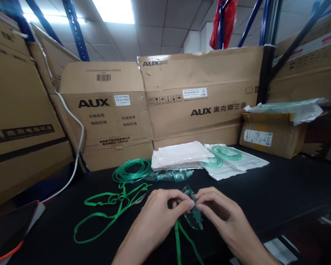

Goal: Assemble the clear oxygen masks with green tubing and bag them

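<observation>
A clear green oxygen mask [192, 220] is held just above the black table, between my two hands. My left hand [165, 208] is closed on its left side in a pinch of thumb and fingers. From the other side, the fingertips of my right hand [220, 206] pinch the mask's edge. A green elastic strap [178, 241] hangs below it near my left hand. Left of my hands lie more loose green elastic straps [99, 215] on the table. What sits exactly between my fingertips is partly hidden.
Behind my hands are coiled green tubing [132, 172], clear green mask parts [168, 175], white packets [179, 154] and packets with tubing [234, 158]. Cardboard panels [165, 121] wall the back. A small carton [273, 132] stands right; a white cable [78, 147] and orange-edged device [13, 228] are left.
</observation>
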Motion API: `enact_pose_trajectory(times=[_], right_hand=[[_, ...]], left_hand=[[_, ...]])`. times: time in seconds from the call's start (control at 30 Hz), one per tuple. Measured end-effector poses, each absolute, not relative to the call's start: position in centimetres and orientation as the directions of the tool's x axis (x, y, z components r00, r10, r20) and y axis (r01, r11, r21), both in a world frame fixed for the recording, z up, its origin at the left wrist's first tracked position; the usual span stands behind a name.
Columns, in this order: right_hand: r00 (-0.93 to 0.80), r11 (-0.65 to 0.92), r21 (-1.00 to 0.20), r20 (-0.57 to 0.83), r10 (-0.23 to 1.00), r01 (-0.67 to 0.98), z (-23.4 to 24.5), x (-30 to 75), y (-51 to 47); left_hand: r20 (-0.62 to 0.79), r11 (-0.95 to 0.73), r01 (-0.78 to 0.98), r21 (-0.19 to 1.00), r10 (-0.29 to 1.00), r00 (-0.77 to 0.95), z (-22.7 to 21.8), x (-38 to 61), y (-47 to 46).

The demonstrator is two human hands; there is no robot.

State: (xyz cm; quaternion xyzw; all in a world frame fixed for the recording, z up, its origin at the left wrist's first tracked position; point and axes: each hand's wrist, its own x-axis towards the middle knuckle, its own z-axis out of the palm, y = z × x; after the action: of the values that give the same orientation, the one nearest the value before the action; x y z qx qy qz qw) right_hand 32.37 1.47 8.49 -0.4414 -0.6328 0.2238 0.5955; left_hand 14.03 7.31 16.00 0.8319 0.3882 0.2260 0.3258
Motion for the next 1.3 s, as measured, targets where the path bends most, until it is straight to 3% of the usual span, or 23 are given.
enact_pose_trajectory(times=[0.1, 0.27, 0.57, 0.9, 1.1, 1.3], right_hand=[[0.114, 0.508, -0.801, 0.564, 0.818, 0.316, 8.4, 32.4, 1.5], [0.086, 0.548, -0.748, 0.616, 0.783, 0.376, 8.1, 32.4, 1.6], [0.084, 0.61, -0.676, 0.695, 0.714, 0.414, 7.6, 32.3, 1.7], [0.266, 0.553, -0.773, 0.629, 0.73, 0.312, 7.3, 32.4, 1.8], [0.402, 0.479, -0.855, 0.517, 0.756, 0.199, 7.3, 32.7, 1.8], [0.372, 0.484, -0.869, 0.485, 0.791, 0.102, 7.5, 32.8, 2.0]], left_hand=[[0.148, -0.507, 0.469, 0.723, 0.777, 0.612, 16.0, 13.9, 7.2], [0.207, -0.601, 0.512, 0.613, 0.748, 0.631, 15.6, 14.0, 6.9], [0.192, -0.618, 0.574, 0.538, 0.753, 0.63, 15.7, 14.3, 6.7], [0.229, -0.608, 0.644, 0.464, 0.785, 0.576, 16.0, 13.4, 6.9], [0.25, -0.606, 0.664, 0.437, 0.791, 0.558, 16.2, 12.8, 7.5], [0.243, -0.635, 0.613, 0.47, 0.761, 0.602, 16.3, 12.6, 7.6]])
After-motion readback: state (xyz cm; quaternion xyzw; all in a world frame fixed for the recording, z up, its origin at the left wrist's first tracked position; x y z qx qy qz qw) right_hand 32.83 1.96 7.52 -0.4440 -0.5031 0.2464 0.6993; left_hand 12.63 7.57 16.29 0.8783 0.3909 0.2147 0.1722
